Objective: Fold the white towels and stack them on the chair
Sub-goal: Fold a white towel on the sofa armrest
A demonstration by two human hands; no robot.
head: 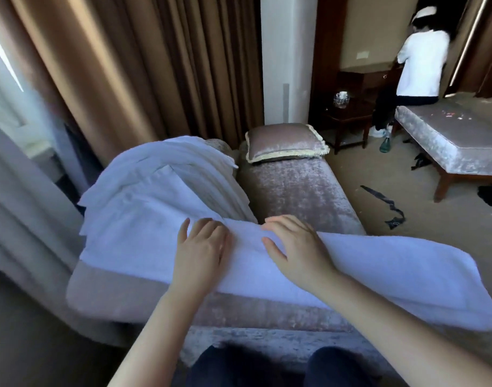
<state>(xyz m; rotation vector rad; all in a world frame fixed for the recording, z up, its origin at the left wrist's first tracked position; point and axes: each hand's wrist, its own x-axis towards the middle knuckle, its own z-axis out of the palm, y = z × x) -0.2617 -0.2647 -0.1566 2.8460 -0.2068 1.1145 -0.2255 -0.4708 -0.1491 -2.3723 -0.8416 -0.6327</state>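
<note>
- I see the left hand [200, 248] palm down on the towel [378, 277], fingers straight and slightly spread, pinching nothing.
- Right hand [296, 248] lies just beside it, also flat on the towel with fingers spread, pressing the cloth.
- The towel is a folded white band lying across the near end of the chair [298, 191].
- Its long axis runs left to right. The right end points lower right and overhangs the seat edge.
- A pile [155, 180] of loose white towels is heaped on the chair's left side, touching the band.
- Cushion [284, 142] sits at the chair's far end.
- Brown curtain [113, 65] hangs behind.
- A person [422, 65] in white stands far right, back turned.
</note>
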